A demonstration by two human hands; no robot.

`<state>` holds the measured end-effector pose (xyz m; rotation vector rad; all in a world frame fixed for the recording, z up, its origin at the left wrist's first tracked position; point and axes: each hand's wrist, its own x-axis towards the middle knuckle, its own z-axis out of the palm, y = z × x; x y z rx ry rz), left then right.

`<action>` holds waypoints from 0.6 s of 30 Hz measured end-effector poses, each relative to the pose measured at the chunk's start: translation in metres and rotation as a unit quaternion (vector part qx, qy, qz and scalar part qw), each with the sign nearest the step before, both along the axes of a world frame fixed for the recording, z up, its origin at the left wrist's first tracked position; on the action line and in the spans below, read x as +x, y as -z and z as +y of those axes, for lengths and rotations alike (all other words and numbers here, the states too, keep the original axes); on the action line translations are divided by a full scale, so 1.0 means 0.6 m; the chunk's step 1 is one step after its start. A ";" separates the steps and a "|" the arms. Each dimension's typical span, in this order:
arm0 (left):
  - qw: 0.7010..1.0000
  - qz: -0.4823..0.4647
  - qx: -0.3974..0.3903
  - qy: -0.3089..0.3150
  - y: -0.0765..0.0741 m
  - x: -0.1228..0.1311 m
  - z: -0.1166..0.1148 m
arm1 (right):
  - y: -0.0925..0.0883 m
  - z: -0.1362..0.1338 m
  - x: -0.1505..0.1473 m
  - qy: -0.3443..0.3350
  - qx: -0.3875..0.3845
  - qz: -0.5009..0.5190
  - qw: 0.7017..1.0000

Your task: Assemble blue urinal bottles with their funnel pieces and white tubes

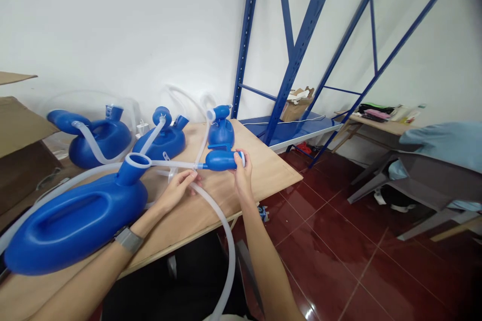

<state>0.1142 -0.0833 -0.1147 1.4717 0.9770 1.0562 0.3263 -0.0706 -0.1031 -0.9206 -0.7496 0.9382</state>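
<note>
My right hand (243, 173) is closed around the wide, white-rimmed end of a blue urinal funnel (220, 160), held level above the table. At its narrow stem, my left hand (184, 185) pinches what looks like a small wire hose clamp (195, 166). A translucent white hose (226, 225) runs from beneath my left fingers and curves down toward my lap. Another stretch of white hose (171, 164) reaches the stem from the left. Beside my left forearm lies a large blue urinal bottle (75, 220) with an open, white-rimmed neck.
Several more blue bottles with hoses and funnels, such as this one (221, 133), stand along the wall. A cardboard box (22, 130) is at the left. Blue metal shelving (293, 130) stands beyond the table's right edge (278, 160). A person in light blue (448, 145) sits on a grey chair.
</note>
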 end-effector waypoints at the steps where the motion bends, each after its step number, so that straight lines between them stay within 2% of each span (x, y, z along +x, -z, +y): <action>1: 1.000 -0.003 -0.003 -0.002 0.001 0.000 0.000 | 0.000 0.000 0.000 0.000 0.001 0.000 1.000; 12: 0.998 -0.031 -0.024 -0.041 0.002 0.007 -0.001 | -0.001 -0.003 -0.001 -0.002 0.013 0.003 1.000; 18: 0.999 -0.005 -0.012 -0.040 0.004 0.003 0.000 | 0.000 -0.003 0.001 -0.005 0.019 -0.011 1.000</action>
